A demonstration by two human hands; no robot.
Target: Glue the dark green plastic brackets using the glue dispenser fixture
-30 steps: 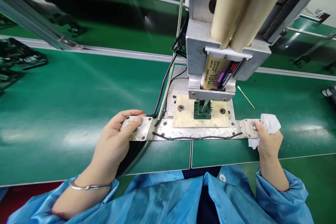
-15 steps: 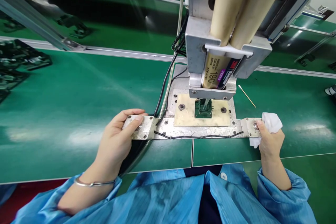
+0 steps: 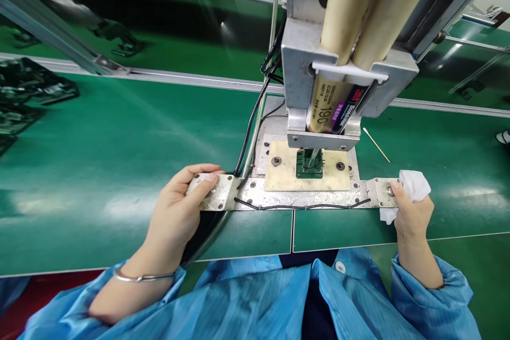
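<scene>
My left hand (image 3: 175,199) grips the left metal button block (image 3: 223,199), its thumb lying on the round button. At the other end of the metal base, my right hand (image 3: 413,218) has its thumb on the button of the right block (image 3: 380,193), with a crumpled white tissue (image 3: 415,185) held in the fingers. Between the two hands, a small green circuit board (image 3: 305,170) sits in the cream fixture plate (image 3: 279,183). Directly above it, a twin glue cartridge (image 3: 329,109) hangs in a metal holder, and its clear nozzle reaches down to the board.
A cotton swab (image 3: 376,144) lies on the green mat right of the fixture. Stacked circuit boards (image 3: 37,82) are at the far left. Black cables (image 3: 249,135) run left of the dispenser, and a metal rail (image 3: 191,81) crosses behind.
Both hands stay on the button blocks, and the board stays in the fixture. The whole view has shifted very slightly; nothing else visibly differs.
</scene>
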